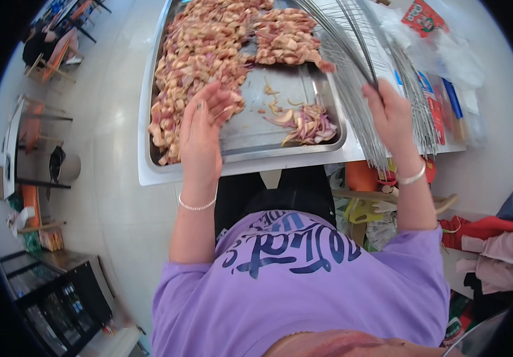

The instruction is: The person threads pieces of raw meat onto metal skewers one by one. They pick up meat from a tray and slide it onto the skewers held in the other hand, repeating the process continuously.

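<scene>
Raw marinated meat pieces (191,65) fill the left side of a steel tray (250,156). A smaller block of meat (286,38) lies at the tray's far right, and sliced red onion (310,126) sits in its near right corner. My left hand (204,119) is over the near edge of the large meat pile, fingers stretched out and thumb apart; whether it touches the meat I cannot tell. My right hand (392,113) is closed around the near end of thin metal skewers (363,50), which point away from me above loose skewers.
Many loose metal skewers (360,119) lie right of the tray, with another bunch (416,101) beyond. Clear plastic bags (455,53) and a blue stick-like object (451,98) are at the far right. Below the table are a yellow bag (366,209) and red cloth (482,229).
</scene>
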Motion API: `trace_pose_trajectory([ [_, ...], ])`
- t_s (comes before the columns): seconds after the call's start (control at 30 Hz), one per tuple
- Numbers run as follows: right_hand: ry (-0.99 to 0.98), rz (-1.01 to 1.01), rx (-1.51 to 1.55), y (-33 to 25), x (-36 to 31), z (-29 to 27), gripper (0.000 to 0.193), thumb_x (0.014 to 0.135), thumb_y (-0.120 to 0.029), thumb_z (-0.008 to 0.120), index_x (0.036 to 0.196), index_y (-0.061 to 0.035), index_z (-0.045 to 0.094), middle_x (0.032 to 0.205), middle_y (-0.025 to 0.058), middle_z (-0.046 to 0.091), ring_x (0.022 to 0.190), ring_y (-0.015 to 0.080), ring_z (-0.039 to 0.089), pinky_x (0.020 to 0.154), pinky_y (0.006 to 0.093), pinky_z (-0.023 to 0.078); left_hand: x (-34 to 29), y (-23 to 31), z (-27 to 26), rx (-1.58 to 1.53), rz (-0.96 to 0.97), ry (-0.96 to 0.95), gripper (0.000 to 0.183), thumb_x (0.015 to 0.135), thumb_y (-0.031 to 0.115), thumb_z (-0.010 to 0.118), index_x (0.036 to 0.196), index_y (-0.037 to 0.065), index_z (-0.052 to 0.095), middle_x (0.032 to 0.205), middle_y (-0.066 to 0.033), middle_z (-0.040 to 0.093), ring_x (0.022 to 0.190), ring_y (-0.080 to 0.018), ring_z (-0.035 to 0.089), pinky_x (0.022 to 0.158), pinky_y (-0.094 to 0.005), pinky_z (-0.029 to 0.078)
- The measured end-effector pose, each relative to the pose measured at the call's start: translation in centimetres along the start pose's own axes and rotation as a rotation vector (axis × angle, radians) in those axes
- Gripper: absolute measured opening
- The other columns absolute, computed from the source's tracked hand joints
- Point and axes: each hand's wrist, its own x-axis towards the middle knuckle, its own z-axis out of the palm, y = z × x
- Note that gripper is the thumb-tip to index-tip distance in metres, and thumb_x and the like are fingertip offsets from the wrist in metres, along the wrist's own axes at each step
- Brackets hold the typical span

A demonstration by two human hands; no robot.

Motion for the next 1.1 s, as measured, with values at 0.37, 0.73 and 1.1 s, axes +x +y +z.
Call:
trace_pose_trajectory([
  [0.37, -0.020, -0.343, -0.083, 11.2, 16.7, 2.7, 0.021, 0.096, -0.024, 0.058, 0.088, -0.0049, 0.055, 0.071, 0.0182, 0.059, 0.072, 0.0412, 0.057, 0.062, 0.0469, 0.044, -0.8, -1.1, 0.2, 0.418, 0.215, -0.021, 0.029, 0.105, 0.018, 0.042, 0.118, -0.002, 0.060, 0.104, -0.0075, 0.064, 0.097, -0.0127, 0.060, 0.086, -0.0271, 0.047],
  [0.73, 0.112, 0.328, 0.642, -2.2, 1.5, -1.9, 0.029, 0.104, -0.021, 0.049, 0.107, 0.0021, 0.066, 0.068, -0.0067, 0.044, 0.059, -0.0004, 0.032, 0.051, 0.0167, 0.021, 0.9, 6.8, -7.3, 0.800, 0.431, 0.240, 0.017, 0.097, 0.010, 0.058, 0.107, -0.001, 0.067, 0.096, -0.0044, 0.068, 0.092, -0.0096, 0.061, 0.081, -0.0247, 0.048],
  [1.1, -0.108, 0.692, 0.801, -7.5, -10.3, 2.9, 0.020, 0.104, -0.016, 0.047, 0.104, -0.0005, 0.059, 0.063, 0.0007, 0.058, 0.045, -0.0014, 0.033, 0.041, 0.0159, 0.023, 1.3, 3.1, -5.5, 1.707, 0.376, -0.243, 0.009, 0.079, 0.013, 0.070, 0.083, 0.005, 0.070, 0.080, -0.0096, 0.067, 0.084, -0.0293, 0.062, 0.077, -0.0389, 0.048],
])
